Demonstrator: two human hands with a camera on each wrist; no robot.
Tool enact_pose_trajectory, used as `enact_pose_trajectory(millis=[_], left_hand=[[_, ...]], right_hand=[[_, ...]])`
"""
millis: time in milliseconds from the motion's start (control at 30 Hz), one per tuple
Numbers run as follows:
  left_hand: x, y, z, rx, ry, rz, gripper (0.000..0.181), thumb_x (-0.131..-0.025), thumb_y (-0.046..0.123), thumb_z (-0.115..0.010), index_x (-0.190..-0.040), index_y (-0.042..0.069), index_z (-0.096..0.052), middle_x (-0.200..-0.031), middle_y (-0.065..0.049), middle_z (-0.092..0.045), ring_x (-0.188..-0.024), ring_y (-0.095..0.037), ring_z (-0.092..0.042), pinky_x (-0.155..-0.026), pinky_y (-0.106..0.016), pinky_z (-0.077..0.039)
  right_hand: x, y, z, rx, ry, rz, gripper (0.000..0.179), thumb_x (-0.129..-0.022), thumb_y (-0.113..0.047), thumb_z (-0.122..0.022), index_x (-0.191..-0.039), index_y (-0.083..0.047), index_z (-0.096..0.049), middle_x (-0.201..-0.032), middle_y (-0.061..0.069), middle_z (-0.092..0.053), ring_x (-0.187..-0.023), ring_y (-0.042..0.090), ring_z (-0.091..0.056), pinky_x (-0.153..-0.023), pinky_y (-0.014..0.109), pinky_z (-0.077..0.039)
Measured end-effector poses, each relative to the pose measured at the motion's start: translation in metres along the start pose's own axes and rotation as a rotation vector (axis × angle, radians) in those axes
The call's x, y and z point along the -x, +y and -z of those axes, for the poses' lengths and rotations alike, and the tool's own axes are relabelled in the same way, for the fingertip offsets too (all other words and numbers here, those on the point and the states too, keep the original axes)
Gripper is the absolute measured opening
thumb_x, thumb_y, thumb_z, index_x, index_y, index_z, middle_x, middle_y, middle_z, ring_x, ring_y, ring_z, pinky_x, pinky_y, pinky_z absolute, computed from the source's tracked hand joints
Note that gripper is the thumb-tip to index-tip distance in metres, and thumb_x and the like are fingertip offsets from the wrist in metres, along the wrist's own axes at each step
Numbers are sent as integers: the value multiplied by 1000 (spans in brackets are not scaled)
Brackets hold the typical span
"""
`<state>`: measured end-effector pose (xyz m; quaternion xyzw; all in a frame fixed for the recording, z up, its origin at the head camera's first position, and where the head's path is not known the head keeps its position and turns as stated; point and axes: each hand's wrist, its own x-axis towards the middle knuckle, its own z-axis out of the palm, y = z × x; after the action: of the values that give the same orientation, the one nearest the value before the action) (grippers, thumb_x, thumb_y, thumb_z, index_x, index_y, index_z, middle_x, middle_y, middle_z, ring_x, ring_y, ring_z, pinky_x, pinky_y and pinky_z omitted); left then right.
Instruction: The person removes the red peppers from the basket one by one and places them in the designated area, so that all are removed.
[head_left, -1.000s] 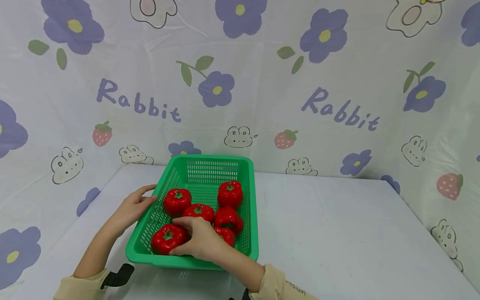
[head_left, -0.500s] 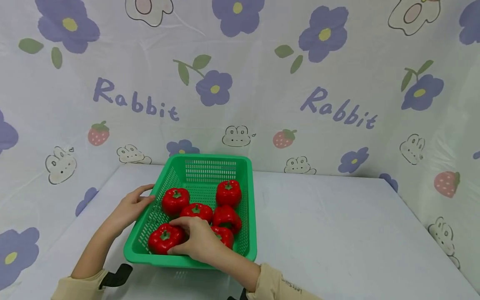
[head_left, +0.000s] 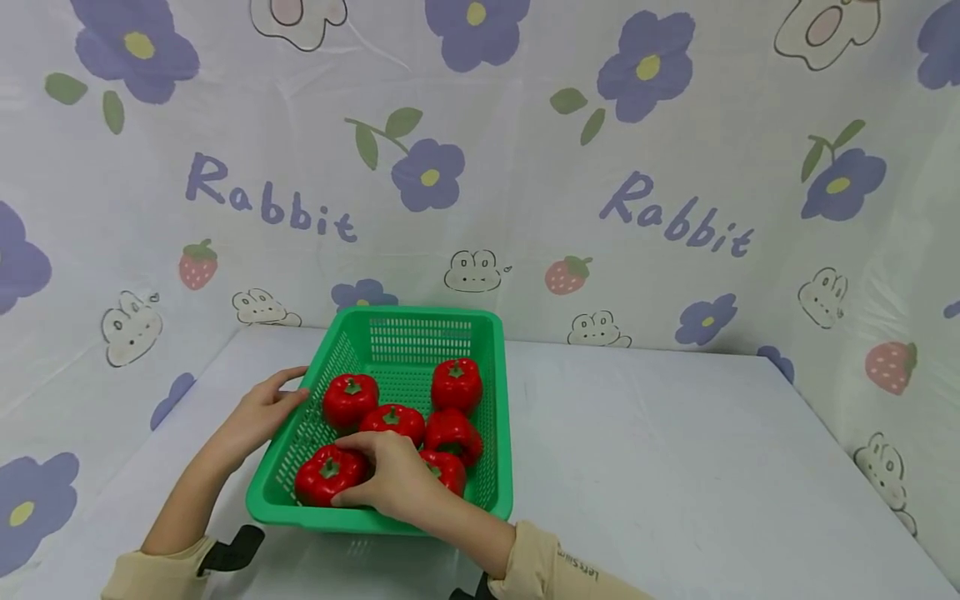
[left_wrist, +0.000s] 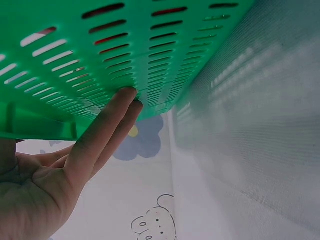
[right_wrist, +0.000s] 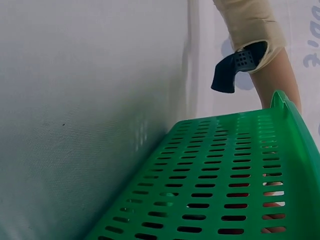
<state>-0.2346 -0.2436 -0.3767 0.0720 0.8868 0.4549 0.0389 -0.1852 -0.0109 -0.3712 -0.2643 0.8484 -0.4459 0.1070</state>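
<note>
A green slotted plastic basket [head_left: 504,400] holds several shiny red bell peppers with green stems. My right hand [head_left: 401,479] reaches over the near rim and grips the near-left bell pepper [head_left: 318,475], thumb at its front side and fingers behind. That hand partly covers another pepper [head_left: 446,471] to its right. On the basket's left side, my left hand [head_left: 262,412] touches the wall near the rim. Seen in the left wrist view, straight fingers [left_wrist: 102,132] rest against the slotted outer wall. The right wrist view shows the basket's outside, with the right hand mostly hidden behind it.
The basket stands on a white table [head_left: 660,467], left of the middle. Behind it hangs a white printed cloth [head_left: 525,208] with flowers and rabbits. Inside, other peppers stand close together, among them one at the back right [head_left: 457,387] and one at the left [head_left: 348,400].
The whole view has shifted very slightly. Both hands keep their places, the right on the near-left pepper and the left at the basket's side.
</note>
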Motion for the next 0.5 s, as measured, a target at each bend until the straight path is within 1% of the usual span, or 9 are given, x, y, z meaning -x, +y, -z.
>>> enact_pose_trajectory(millis=[200, 500], left_hand=[[1, 0, 1, -1, 0, -2, 57, -106, 26, -40, -150, -5, -24, -121, -36, -60, -89, -30, -74, -69, -35, -61], [2, 1, -1, -2, 3, -1, 57, -105, 27, -41, -150, -4, -25, -122, -35, -60, -91, -30, -73, -72, -35, -61]], right_hand=[[1, 0, 0, -22, 15, 27, 53, -78, -18, -83, -127, -9, -65, -127, 2, -67, -116, 13, -62, -94, 24, -52], [3, 4, -1, -146, 49, 22, 53, -78, -17, -82, -127, -7, -65, -128, 5, -67, -115, 16, -66, -95, 28, -53]])
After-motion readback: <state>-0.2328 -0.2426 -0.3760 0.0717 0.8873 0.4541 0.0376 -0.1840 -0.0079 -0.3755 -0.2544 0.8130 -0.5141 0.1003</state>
